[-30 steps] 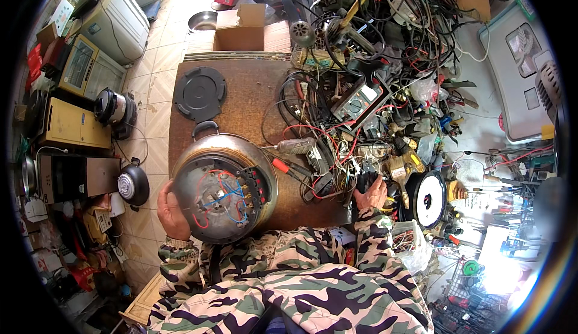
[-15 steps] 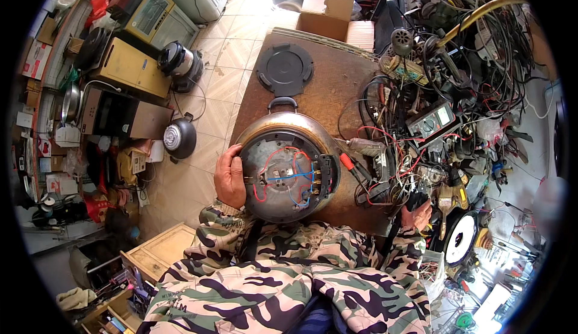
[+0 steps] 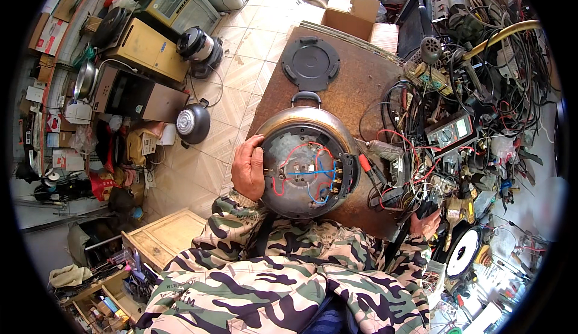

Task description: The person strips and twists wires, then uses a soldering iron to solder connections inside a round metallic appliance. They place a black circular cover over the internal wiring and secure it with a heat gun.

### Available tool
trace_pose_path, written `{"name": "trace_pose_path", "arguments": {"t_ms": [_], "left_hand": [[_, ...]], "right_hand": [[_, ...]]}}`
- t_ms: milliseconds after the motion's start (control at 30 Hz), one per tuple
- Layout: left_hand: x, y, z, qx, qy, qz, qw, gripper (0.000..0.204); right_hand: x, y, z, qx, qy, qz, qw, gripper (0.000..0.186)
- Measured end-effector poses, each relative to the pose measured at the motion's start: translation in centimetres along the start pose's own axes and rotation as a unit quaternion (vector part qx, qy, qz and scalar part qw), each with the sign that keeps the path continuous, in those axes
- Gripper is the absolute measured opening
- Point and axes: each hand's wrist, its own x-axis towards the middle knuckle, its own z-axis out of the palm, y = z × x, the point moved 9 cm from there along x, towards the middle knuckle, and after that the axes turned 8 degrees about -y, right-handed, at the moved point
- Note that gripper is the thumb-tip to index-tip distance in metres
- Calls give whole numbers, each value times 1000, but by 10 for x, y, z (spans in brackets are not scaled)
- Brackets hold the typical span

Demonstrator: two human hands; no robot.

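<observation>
Resting against the near-left edge of the upturned metal pot (image 3: 342, 123), your left hand (image 3: 247, 174) has its fingers lying close together, with the thumb beside them at the rim. You touch the pot there, though I cannot tell whether you grip it. The pot sits on the brown desk (image 3: 358, 87), directly to the right of those fingers, its dark base (image 3: 295, 200) facing up. Red wires (image 3: 279, 186) and a blue wire (image 3: 299, 173) run across that base, and a black terminal block (image 3: 348, 180) stands at its far side from your left fingers. Beyond the fingers, farther from you, are the pot's looped handle (image 3: 306, 96) and a round black cover (image 3: 310, 64) lying flat.

Your right hand (image 3: 425, 224) is well apart from the pot, with its fingers at a black object (image 3: 427, 209); whether they pinch it or only touch it, I cannot tell. Just right of those fingers lies a brush (image 3: 453, 215). Farther ahead of them is a multimeter (image 3: 451, 133), and ahead to their left a red-handled tool (image 3: 364, 163).
</observation>
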Motion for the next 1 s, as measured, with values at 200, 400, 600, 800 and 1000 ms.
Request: {"name": "trace_pose_path", "arguments": {"t_ms": [200, 400, 600, 800, 1000], "left_hand": [[0, 0, -2, 1, -1, -6, 1000, 35], [-14, -5, -18, -88, -32, -43, 995, 60], [-39, 12, -8, 36, -172, -34, 984, 128], [-38, 16, 2, 90, -167, -26, 982, 116], [-38, 17, 6, 120, -151, -17, 981, 108]], "right_hand": [[2, 5, 6, 9, -23, 12, 1000, 112], [4, 5, 7, 2, -31, 14, 999, 113], [8, 14, 17, -28, -3, 7, 1000, 117], [14, 32, 33, -48, 9, -22, 999, 117], [8, 21, 21, -41, -10, 5, 999, 117]]}}
